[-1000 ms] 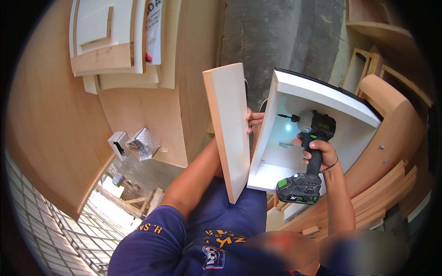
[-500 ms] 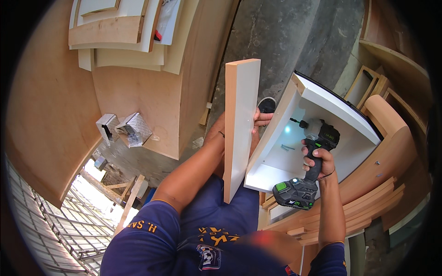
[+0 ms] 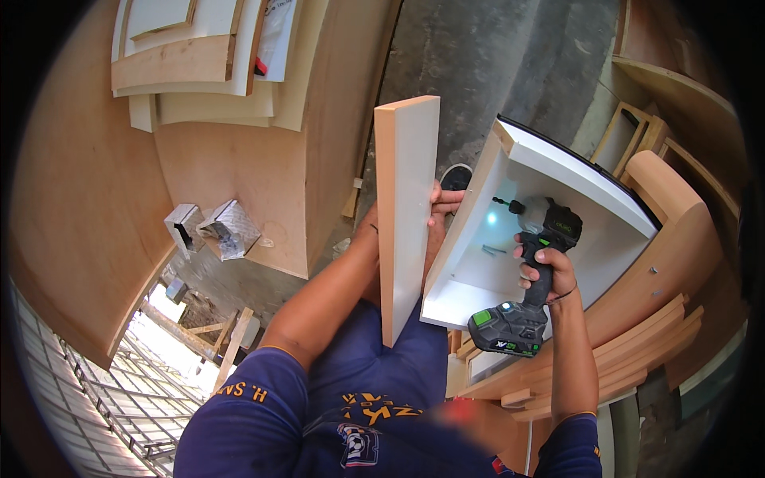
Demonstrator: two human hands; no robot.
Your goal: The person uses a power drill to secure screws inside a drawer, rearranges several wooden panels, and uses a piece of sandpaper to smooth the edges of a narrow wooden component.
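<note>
My right hand grips a black and green cordless drill driver. Its lamp is lit, and the bit points left at the inner side wall of a white drawer box, a little apart from it. A few loose screws lie in the box under the tool. A long white board with wood-coloured edging stands on edge between my legs, left of the box. My left hand reaches behind this board. Its fingers come round the far side and touch the box's outer wall; the palm is hidden.
Large wooden panels and a plywood cabinet stand at left, with stacked boards on top. Two small wrapped boxes sit near the cabinet's edge. At right are a curved wooden piece and stacked strips.
The whole view has shifted slightly, so the board, box and driver appear a little further left. Both hands keep their hold, and the driver's lamp stays lit.
</note>
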